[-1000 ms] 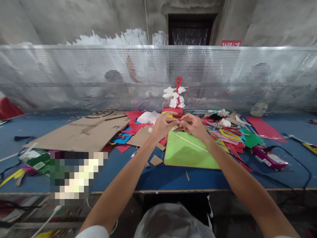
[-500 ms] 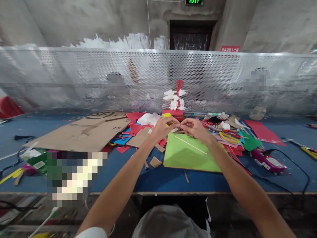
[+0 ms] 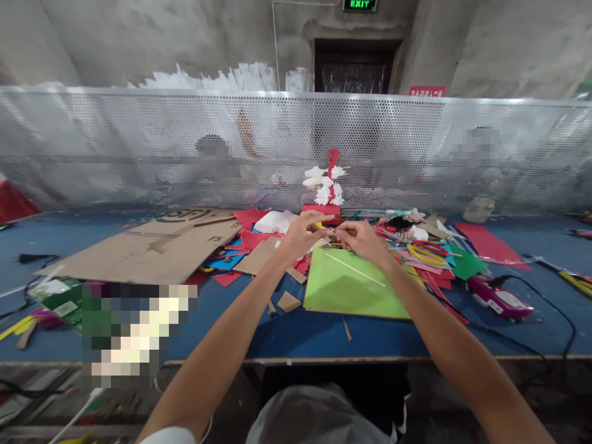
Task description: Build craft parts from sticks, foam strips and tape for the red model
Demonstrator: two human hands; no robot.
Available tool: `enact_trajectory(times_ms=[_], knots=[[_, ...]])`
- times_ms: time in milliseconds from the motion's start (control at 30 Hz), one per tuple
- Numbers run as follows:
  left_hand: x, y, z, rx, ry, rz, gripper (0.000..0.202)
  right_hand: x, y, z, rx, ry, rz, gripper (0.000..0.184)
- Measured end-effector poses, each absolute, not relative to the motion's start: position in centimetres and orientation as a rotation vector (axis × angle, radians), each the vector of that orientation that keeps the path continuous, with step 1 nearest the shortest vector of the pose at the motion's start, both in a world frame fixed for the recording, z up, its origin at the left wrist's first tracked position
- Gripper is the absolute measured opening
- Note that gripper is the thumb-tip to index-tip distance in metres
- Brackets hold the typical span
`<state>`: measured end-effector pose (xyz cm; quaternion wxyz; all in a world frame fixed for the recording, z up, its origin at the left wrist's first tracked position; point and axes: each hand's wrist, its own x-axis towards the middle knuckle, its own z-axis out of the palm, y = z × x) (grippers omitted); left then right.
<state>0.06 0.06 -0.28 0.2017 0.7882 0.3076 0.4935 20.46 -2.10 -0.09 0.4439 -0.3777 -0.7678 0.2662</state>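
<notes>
Over the back edge of a lime-green board (image 3: 351, 293), both hands meet fingertip to fingertip. My left hand (image 3: 303, 235) has its index finger lifted away from the thumb, leaving a gap, and I see nothing held there. The thumb tip is close to the fingers of my right hand (image 3: 363, 242), which are closed in a pinch. Whatever they hold is too small to make out. A thin pale stick (image 3: 355, 269) lies slantwise on the board. Behind the hands stands a red and white craft piece (image 3: 332, 185) on a red box-like base (image 3: 319, 214).
Flattened cardboard (image 3: 139, 250) covers the left of the blue table (image 3: 272, 342). Yellow-handled scissors (image 3: 425, 254), paper scraps and a purple corded device (image 3: 500, 299) lie to the right. A perforated metal screen (image 3: 277, 148) runs along the back, people dimly visible behind it.
My left index finger has lifted off the thumb, opening the earlier pinch. The right hand keeps its pinch. The whole view has shifted slightly; the stick and board stay put.
</notes>
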Motion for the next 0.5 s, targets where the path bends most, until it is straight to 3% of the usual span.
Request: enact_trajectory(times_ms=[133, 367, 500], knots=[[-0.19, 0.3, -0.29, 2.194, 0.782, 1.3, 0.037, 20.28, -1.73, -0.61, -0.927, -1.903, 0.645, 0.03], [-0.73, 0.36, -0.09, 2.346, 0.853, 1.266, 0.015, 20.18, -1.84, -0.72, -0.838, -1.811, 0.936, 0.034], [-0.78, 0.38, -0.16, 2.35, 0.873, 1.213, 0.02, 20.39, -1.89, -0.5, -0.836, -1.835, 0.964, 0.032]])
